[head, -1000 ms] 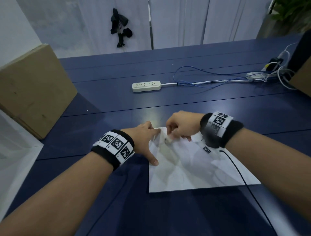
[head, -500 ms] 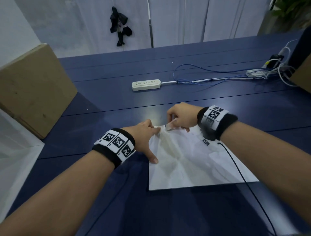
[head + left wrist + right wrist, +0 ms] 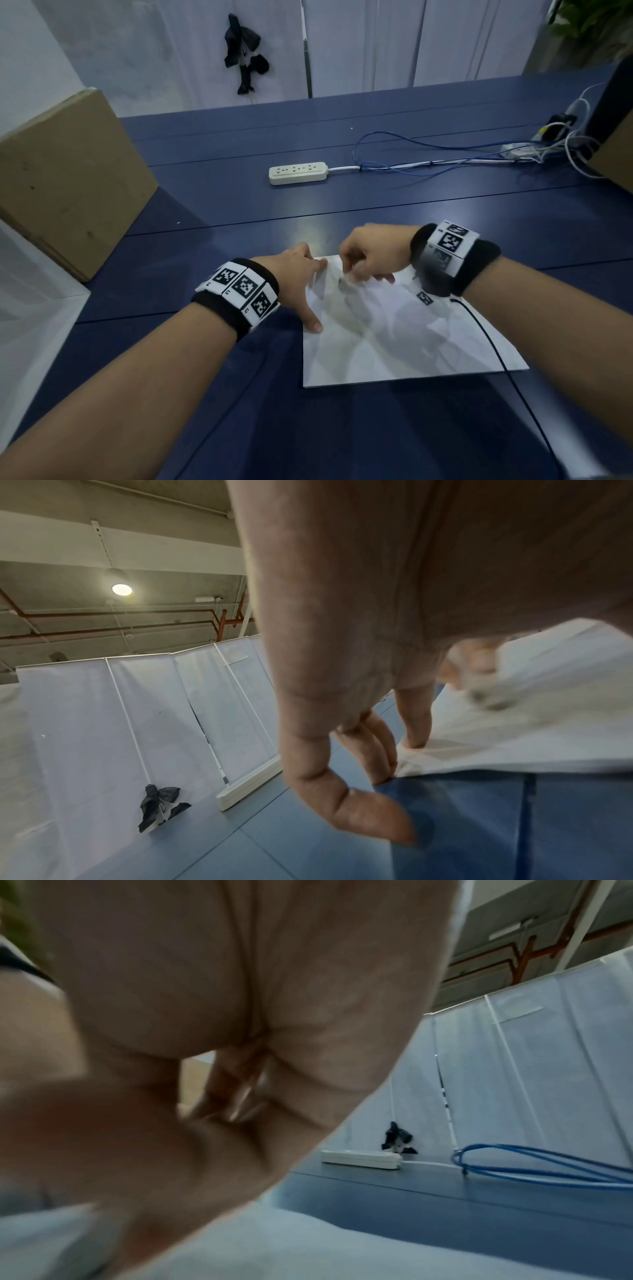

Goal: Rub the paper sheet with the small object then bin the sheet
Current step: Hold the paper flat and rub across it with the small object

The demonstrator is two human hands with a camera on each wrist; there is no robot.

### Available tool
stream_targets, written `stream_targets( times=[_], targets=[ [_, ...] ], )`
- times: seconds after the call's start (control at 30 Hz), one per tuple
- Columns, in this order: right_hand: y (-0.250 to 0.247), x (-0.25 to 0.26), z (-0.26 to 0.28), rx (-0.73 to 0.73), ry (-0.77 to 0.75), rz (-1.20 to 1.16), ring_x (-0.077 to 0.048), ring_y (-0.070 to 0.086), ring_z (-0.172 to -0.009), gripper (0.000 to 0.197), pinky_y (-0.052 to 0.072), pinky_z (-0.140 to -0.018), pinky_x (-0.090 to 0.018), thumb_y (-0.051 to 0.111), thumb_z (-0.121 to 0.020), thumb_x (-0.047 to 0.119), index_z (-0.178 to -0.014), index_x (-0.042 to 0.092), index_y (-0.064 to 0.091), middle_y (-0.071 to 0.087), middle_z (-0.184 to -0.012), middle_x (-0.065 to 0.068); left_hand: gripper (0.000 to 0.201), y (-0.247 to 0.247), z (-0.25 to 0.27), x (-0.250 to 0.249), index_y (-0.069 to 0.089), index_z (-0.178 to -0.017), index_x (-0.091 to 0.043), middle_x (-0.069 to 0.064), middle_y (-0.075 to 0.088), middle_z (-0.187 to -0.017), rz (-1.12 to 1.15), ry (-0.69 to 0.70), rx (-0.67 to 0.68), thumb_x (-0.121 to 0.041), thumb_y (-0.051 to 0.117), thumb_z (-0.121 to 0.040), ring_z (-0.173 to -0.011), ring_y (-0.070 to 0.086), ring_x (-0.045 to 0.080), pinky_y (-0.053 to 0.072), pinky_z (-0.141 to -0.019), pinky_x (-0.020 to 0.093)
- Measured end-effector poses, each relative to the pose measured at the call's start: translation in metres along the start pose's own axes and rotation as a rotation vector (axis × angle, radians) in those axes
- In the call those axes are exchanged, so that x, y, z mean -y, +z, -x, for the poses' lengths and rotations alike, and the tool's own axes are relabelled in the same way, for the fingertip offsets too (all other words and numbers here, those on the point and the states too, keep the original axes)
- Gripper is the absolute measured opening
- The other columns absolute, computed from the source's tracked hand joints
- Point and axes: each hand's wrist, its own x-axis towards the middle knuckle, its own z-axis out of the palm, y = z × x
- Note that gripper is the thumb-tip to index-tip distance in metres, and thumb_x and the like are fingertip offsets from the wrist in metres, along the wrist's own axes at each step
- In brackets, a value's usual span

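A creased white paper sheet (image 3: 404,335) lies flat on the blue table (image 3: 376,212) before me. My left hand (image 3: 301,284) presses on the sheet's far-left corner with straight spread fingers and the thumb on its left edge. In the left wrist view those fingers (image 3: 414,718) stand on the paper sheet (image 3: 534,723). My right hand (image 3: 363,260) pinches a small whitish object (image 3: 344,279) and holds it against the sheet near the far edge. The same small object (image 3: 486,693) shows blurred in the left wrist view. The right wrist view shows only a curled right hand (image 3: 219,1085), blurred.
A white power strip (image 3: 297,173) with blue and white cables (image 3: 445,161) lies farther back. A cardboard box (image 3: 68,181) stands at the left, another box (image 3: 613,154) at the far right. White partition screens (image 3: 376,44) close the back.
My right hand slid the small object away to the sheet's far edge, then back toward me a little. The left hand has stayed on the corner.
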Motion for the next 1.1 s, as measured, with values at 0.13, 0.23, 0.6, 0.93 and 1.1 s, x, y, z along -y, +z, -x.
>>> stream_targets(
  times=[0.13,0.23,0.6,0.93,1.1],
  targets=[
    [0.001,0.003,0.0,0.032,-0.004,0.039,-0.016,0.062,-0.042,0.016,0.059,-0.064,-0.038,0.072,-0.086,0.029,-0.089,0.015,0.066,0.065,-0.062,0.004,0.12,0.0,0.0,0.001,0.03,-0.149,-0.029,-0.006,0.033,-0.125,-0.008,-0.002,0.0,-0.068,0.085,-0.05,-0.115,0.048,0.019,0.05,-0.093,0.043],
    [-0.006,-0.006,-0.008,-0.178,0.089,0.063,-0.019,0.065,-0.042,0.021,0.057,-0.058,-0.034,0.071,-0.087,0.037,-0.083,0.02,0.06,0.064,-0.071,0.0,0.116,-0.002,0.001,-0.001,0.033,-0.145,-0.03,-0.006,0.032,-0.124,-0.016,-0.011,0.012,-0.07,0.084,-0.049,-0.112,0.049,0.019,0.051,-0.09,0.045],
    [-0.005,-0.003,-0.007,-0.192,0.086,0.055,-0.019,0.063,-0.042,0.022,0.055,-0.054,-0.031,0.073,-0.085,0.037,-0.08,0.02,0.06,0.064,-0.067,0.003,0.114,-0.001,0.001,-0.002,0.034,-0.145,-0.029,-0.004,0.033,-0.124,-0.02,-0.003,0.004,-0.067,0.085,-0.051,-0.113,0.049,0.02,0.051,-0.09,0.043],
    [-0.001,-0.004,-0.001,-0.047,0.017,0.021,-0.015,0.062,-0.043,0.019,0.054,-0.059,-0.028,0.073,-0.085,0.033,-0.087,0.016,0.065,0.068,-0.063,0.002,0.117,-0.001,-0.002,0.001,0.034,-0.144,-0.032,-0.005,0.033,-0.119,0.001,-0.01,0.004,-0.069,0.085,-0.045,-0.111,0.049,0.021,0.051,-0.09,0.045],
    [0.003,-0.003,0.002,-0.115,0.024,0.01,-0.019,0.062,-0.044,0.015,0.051,-0.051,-0.029,0.07,-0.088,0.03,-0.083,0.018,0.062,0.066,-0.062,0.001,0.12,-0.001,-0.002,0.0,0.032,-0.146,-0.033,-0.005,0.033,-0.118,0.013,-0.006,0.001,-0.068,0.086,-0.045,-0.11,0.05,0.021,0.051,-0.091,0.044]
  ],
)
